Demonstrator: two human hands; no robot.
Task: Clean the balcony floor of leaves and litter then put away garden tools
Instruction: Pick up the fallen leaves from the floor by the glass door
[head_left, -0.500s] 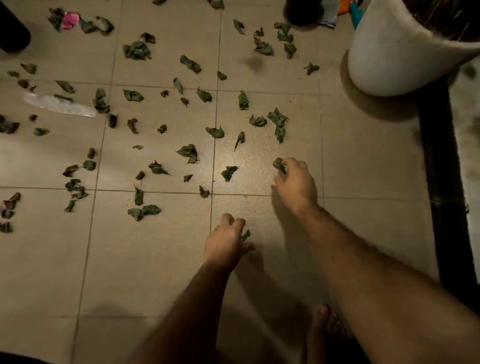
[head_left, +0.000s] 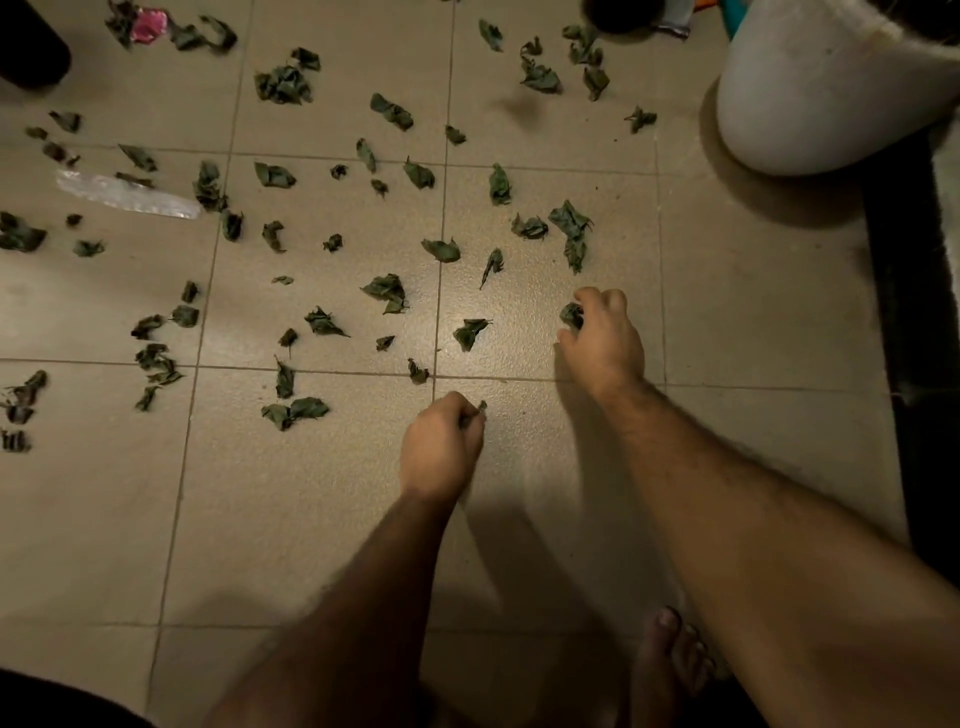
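Both hands reach down to a beige tiled floor (head_left: 727, 322) strewn with dark green, crumpled leaves (head_left: 387, 291). The right hand (head_left: 602, 340) has its fingers curled around one crumpled leaf (head_left: 571, 314), pinching it at floor level just beyond a tile joint. The left hand (head_left: 441, 447), nearer the person, is closed into a fist on a leaf scrap (head_left: 480, 410) whose tip pokes out beside the thumb. Most leaves lie scattered ahead and to the left of the hands, across several tiles. Among them at far left lies a clear plastic wrapper (head_left: 127, 195), and at the top left a pink piece of litter (head_left: 148, 25) sits amid leaves. A large white planter (head_left: 821, 98) stands at upper right, beside a dark strip along the right edge. A bare foot (head_left: 670, 660) shows at the bottom.
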